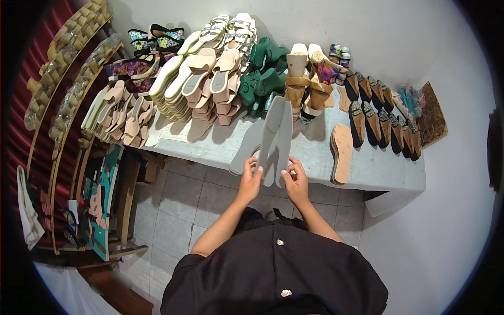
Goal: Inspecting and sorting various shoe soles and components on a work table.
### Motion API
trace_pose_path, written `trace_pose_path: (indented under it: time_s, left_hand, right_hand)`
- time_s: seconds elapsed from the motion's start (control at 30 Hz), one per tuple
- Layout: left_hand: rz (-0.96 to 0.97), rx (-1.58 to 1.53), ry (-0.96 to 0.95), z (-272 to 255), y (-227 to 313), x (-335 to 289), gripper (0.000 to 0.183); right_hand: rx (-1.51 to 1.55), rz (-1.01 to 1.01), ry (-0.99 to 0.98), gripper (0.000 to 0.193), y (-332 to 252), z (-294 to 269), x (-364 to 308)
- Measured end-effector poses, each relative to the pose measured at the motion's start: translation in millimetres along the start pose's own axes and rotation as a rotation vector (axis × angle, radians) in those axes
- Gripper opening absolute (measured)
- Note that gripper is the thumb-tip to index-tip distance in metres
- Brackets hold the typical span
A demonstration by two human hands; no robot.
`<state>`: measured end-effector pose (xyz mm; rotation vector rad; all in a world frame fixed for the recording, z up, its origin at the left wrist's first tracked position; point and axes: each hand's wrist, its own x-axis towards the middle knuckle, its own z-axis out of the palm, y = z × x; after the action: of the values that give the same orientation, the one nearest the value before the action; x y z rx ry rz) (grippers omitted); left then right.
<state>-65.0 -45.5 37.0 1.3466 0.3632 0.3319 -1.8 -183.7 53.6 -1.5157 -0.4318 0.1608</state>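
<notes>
Above the table's front edge I hold a pair of grey shoe soles upright, toes leaning together and heel ends spread apart. My left hand [250, 179] grips the left sole [270, 128] by its edge near the heel, thumb in front. My right hand [295, 181] pinches the right sole [285, 137] likewise near its lower end. Behind my left hand, more grey soles [244, 149] lie at the table edge; how many is hidden. A stack of tan insoles [342, 152] rests on the table to the right of my right hand.
The table [189, 149] has a pale cover. Along its back stand beige slides [199, 71], green wedge shoes [262, 84] and brown-and-white sandals [317, 89]. Black slippers [371, 123] line the right end, near a brown board [433, 115]. Racks of wrapped heels [73, 37] stand left.
</notes>
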Motion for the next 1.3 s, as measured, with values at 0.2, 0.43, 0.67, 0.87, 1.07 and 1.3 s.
trace_pose_path:
  time_s: [0.2,0.43,0.67,0.87,1.07,1.3]
  left_hand:
    - [0.052,0.001,-0.198,8.3,6.6,-7.3,0.036]
    - [0.130,-0.039,-0.255,-0.4,6.4,-7.9,0.041]
    - [0.157,-0.108,-0.288,0.5,14.4,-11.7,0.037]
    - [0.177,-0.201,-0.288,2.8,14.2,-15.9,0.041]
    - [0.182,-0.160,-0.275,10.1,15.6,-18.1,0.043]
    - [0.160,-0.114,-0.285,24.9,20.2,-22.0,0.053]
  right_hand:
    - [0.080,0.010,-0.080,0.010,-7.1,9.0,-2.6]
    - [0.437,-0.037,-0.102,0.035,-8.8,22.7,-4.3]
    - [0.401,-0.058,-0.163,0.060,-13.7,27.9,-9.3]
    - [0.394,-0.086,-0.163,0.061,-19.4,27.2,-14.8]
    - [0.462,-0.058,-0.125,0.057,-18.9,22.7,-20.1]
    - [0.528,0.039,-0.126,0.052,-17.5,13.2,-24.9]
